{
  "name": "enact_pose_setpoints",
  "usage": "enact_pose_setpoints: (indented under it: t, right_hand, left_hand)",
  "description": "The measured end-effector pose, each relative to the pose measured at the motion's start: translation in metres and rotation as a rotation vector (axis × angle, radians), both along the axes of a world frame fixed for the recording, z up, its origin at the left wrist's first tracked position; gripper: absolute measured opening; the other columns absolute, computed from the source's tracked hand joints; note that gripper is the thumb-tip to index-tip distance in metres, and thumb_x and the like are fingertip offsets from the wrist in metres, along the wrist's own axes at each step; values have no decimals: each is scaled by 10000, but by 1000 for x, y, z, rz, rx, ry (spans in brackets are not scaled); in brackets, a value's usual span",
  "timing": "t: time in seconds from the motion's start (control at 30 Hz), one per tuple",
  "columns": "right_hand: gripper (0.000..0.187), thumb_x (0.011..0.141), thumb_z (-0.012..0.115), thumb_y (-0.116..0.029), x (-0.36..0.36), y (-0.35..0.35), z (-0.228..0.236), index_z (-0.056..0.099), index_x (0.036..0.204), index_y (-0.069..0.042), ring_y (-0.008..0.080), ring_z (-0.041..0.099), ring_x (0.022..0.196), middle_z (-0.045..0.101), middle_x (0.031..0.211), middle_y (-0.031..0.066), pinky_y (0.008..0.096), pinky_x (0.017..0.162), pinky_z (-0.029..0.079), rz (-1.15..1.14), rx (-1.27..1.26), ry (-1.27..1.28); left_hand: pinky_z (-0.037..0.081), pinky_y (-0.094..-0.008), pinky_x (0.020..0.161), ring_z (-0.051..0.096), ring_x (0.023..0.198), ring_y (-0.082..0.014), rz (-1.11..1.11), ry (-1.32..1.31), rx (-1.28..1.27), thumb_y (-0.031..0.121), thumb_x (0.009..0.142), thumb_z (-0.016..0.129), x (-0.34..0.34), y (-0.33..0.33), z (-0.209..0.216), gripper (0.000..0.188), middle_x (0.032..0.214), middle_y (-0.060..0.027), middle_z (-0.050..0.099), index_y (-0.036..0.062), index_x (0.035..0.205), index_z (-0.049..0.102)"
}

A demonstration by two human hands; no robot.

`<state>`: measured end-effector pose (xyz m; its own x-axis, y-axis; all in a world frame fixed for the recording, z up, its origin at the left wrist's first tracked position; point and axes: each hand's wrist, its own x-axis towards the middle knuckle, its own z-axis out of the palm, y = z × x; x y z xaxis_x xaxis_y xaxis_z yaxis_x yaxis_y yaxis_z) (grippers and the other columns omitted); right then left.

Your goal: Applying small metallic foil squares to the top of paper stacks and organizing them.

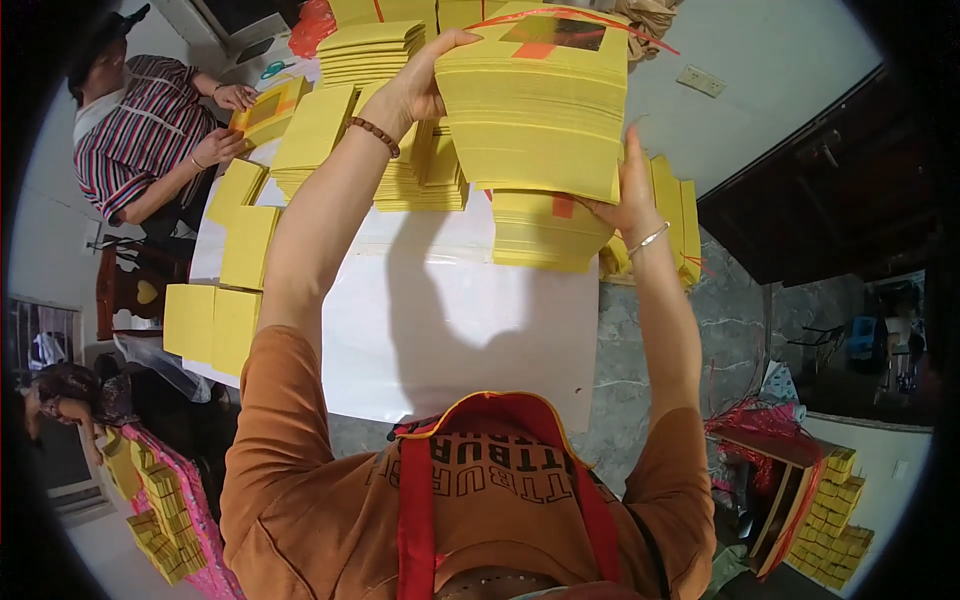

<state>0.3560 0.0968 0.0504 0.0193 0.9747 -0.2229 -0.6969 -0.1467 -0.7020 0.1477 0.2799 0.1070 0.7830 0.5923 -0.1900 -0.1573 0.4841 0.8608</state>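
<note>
The left hand (425, 85) grips the yellow bundle (540, 120) at its far left edge and the right hand (632, 195) holds its near right corner, so it is clamped between them, above the far right part of the table (460, 330) and over a lower bundle (550, 232); whether the two touch, I cannot tell. A red ribbon (590, 17) crosses its top. Yellow stacks (315, 130) stand to its left, and past them a person (150, 125) has both hands on a packet (270, 115)
</note>
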Motion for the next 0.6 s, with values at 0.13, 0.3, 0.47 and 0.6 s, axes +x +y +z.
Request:
enact_pose_setpoints:
  t: [0.13,0.3,0.47,0.6]
  right_hand:
    - [607,914,345,-531,-2,12,-8,417,1268,-43,197,536,1065,538,1187,87,377,862,472,22,188,11]
    - [524,904,464,-434,-25,13,-17,425,1258,-49,184,553,1042,541,1180,84,333,836,491,-64,279,125]
    - [508,868,550,-332,-57,-19,1,412,1245,-21,193,541,1070,526,1186,103,336,870,488,-25,296,144]
    - [569,825,606,-302,-100,-60,13,383,1270,-27,206,544,1058,520,1182,102,348,876,483,69,373,183]
  left_hand:
    - [543,-286,642,633,711,-165,5,-79,-55,322,792,581,-2,-1,-6,360,832,-79,642,3,957,586]
    - [528,-294,674,625,731,-164,89,-114,-23,263,798,572,-20,-17,5,269,809,-63,639,24,916,601]
    - [522,-288,678,620,743,-157,178,-214,138,211,812,582,-78,-36,21,198,849,-59,641,34,900,603]
    - [514,-273,706,616,798,-161,325,-150,231,226,819,527,-141,-90,36,319,928,-84,630,3,1044,560]
